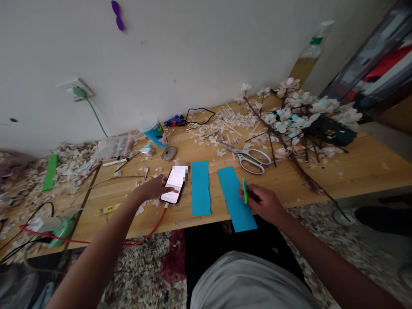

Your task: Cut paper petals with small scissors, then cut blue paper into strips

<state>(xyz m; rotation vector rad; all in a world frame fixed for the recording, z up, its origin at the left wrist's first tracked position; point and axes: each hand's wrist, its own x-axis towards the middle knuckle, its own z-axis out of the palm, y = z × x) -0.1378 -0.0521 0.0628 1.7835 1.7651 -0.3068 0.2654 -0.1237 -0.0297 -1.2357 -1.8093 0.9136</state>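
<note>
My left hand [155,187] is at the left edge of a lit smartphone [173,183] lying on the table, its fingers against the side and the thumb over the screen. A red charging cable [158,221] runs from the phone's lower end. My right hand [264,201] pinches a slim, bright green pen-like object [245,191]; its exact kind is unclear. Under that hand lies a blue paper strip [236,201], tilted, its lower end past the table's front edge. A second blue paper strip [200,189], with an uneven right edge, lies between the phone and the first strip.
Large scissors [252,159] lie beyond the right strip, beside flower branches [289,124]. Farther back are a blue cup [156,133], a round metal lid [169,153], a blue glue gun [174,120] and scattered scraps. A yellow cutter [108,209] and power strip [61,230] are left.
</note>
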